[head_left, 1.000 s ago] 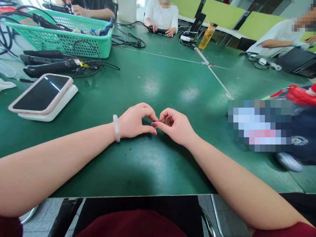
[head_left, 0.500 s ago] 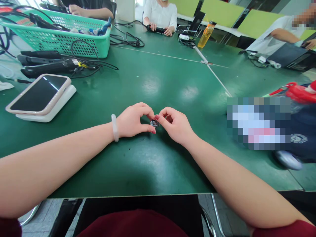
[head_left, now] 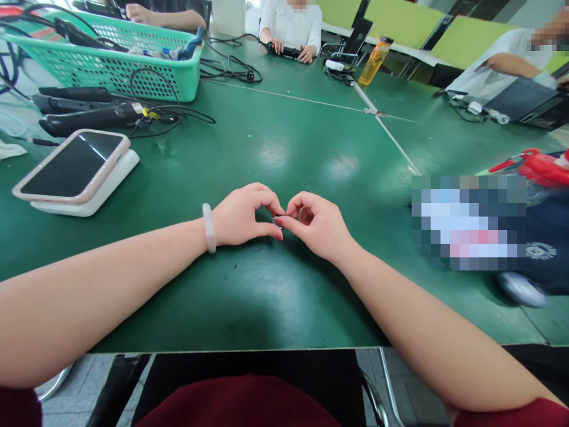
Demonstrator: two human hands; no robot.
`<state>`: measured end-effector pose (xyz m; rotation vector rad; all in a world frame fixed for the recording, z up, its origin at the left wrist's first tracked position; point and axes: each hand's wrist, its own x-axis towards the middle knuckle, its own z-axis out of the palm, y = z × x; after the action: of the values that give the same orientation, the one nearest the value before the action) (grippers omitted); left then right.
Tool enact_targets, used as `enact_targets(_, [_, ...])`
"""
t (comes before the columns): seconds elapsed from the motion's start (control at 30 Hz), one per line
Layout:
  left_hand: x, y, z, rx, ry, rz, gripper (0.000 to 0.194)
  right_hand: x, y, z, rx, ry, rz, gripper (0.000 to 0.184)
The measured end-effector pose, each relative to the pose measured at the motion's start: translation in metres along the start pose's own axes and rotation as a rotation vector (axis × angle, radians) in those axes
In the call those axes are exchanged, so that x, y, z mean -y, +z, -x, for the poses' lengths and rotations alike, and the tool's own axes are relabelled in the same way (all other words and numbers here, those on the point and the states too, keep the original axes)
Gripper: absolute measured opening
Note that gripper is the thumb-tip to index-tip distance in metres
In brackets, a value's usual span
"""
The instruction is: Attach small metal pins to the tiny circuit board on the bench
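A small silvery-and-dark patterned piece is between my two hands, low over the table's near half. It is mostly covered by fingers, and its kind cannot be made out. My left hand, with a pale bangle at the wrist, curves around it from the left, thumb at its near side and forefinger at its far side. From the right, my right hand pinches its edge, the red-nailed thumb lying across it. The fingertips of both hands nearly meet.
At the left, a phone rests on a white box, below black corded tools and a green basket. A dark bag lies at the right. People sit across the table, near an orange bottle.
My right thumb has moved left over the small piece, covering more of it. My left forefinger has closed in toward the right fingertips. The whole view has shifted slightly.
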<state>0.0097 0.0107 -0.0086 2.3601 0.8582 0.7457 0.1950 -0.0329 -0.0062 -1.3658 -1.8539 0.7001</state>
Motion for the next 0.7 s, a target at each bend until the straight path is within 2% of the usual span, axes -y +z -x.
enact_targets(0.53, [0.0, -0.0004, -0.0005, 0.008, 0.0, 0.006, 0.032, 0.0015, -0.0008, 0.0007, -0.008, -0.013, 0.031, 0.021])
enact_targets(0.7, [0.0038, -0.0007, -0.0021, -0.056, -0.108, 0.076, 0.031, 0.0003, -0.0025, 0.0003, -0.031, -0.046, 0.074, 0.018])
